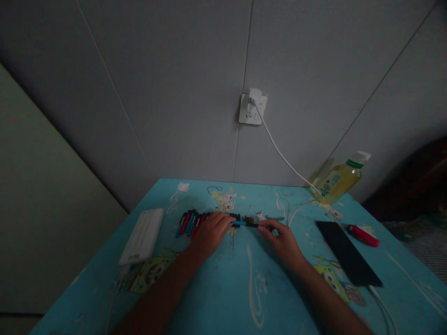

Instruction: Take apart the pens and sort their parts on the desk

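A blue pen with a black end point(240, 224) is held level between my two hands, low over the table. My left hand point(213, 229) is closed around its blue end. At the black end, the thumb and fingers of my right hand point(281, 238) pinch the tip. Red, blue and black pens point(190, 222) lie side by side in a row left of my left hand, which hides part of the row. Just beyond the held pen are some small dark pieces point(247, 218) and a small pale item point(260, 216), too small to make out.
The table point(223, 288) has a blue patterned cover. A white power bank point(142, 236) lies left; a dark flat phone-like device point(349, 253) and a red object point(363, 235) lie right. Behind stand a yellow drink bottle point(337, 182) and a wall socket point(248, 116) with a charger cable point(279, 151).
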The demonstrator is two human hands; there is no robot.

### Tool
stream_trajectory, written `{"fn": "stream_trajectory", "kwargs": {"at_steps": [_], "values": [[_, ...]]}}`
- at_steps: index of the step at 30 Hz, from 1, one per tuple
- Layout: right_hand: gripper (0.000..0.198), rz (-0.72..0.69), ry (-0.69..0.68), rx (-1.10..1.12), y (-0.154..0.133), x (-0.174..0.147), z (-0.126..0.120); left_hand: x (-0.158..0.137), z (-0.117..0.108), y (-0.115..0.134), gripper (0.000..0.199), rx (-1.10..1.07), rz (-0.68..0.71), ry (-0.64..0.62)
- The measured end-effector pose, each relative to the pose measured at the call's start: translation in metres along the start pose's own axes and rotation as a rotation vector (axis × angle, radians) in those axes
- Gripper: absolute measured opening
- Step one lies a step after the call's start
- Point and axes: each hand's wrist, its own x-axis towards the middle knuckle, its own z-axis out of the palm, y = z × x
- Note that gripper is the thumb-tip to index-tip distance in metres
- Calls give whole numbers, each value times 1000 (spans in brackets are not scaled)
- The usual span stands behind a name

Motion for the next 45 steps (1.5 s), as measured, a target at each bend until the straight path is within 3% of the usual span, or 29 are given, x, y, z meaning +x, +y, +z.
{"fn": "stream_trajectory", "kwargs": {"at_steps": [10,23,30,39,45], "values": [[41,36,-44,-131,-4,-1,0,-1,-1,2,22,39,51,-5],[31,-74,-48,-101,-7,-3,-2,0,-7,4,20,17,72,52],[47,51,-136,-24,-6,-6,1,-2,-5,3,22,43,89,-11],[34,-41,-82,-118,0,-1,1,-1,-2,2,21,13,72,18],[46,24,-106,-154,3,-4,4,-1,-2,2,20,27,86,-13]]}}
